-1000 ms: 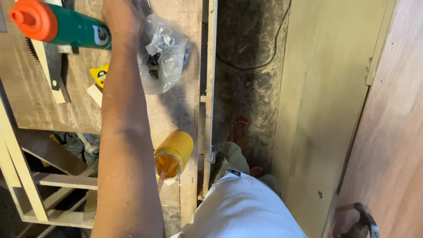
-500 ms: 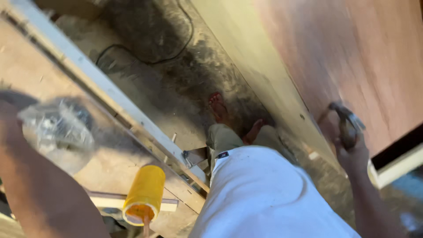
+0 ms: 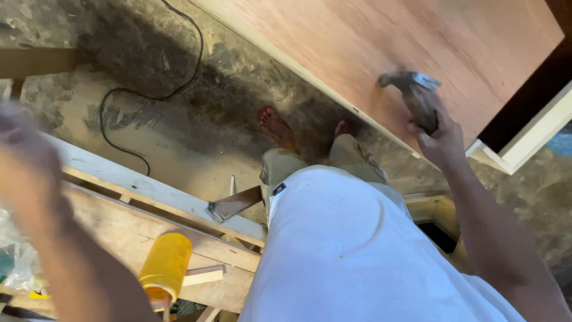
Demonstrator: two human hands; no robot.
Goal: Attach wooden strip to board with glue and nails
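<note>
Gripping the handle of a claw hammer, the fingers of the right hand are clamped shut; the hammer has risen from low at the person's side to in front of the reddish plywood panel. The left hand is blurred, so its fingers cannot be judged; it has left the desk, where a yellow bottle lies.
</note>
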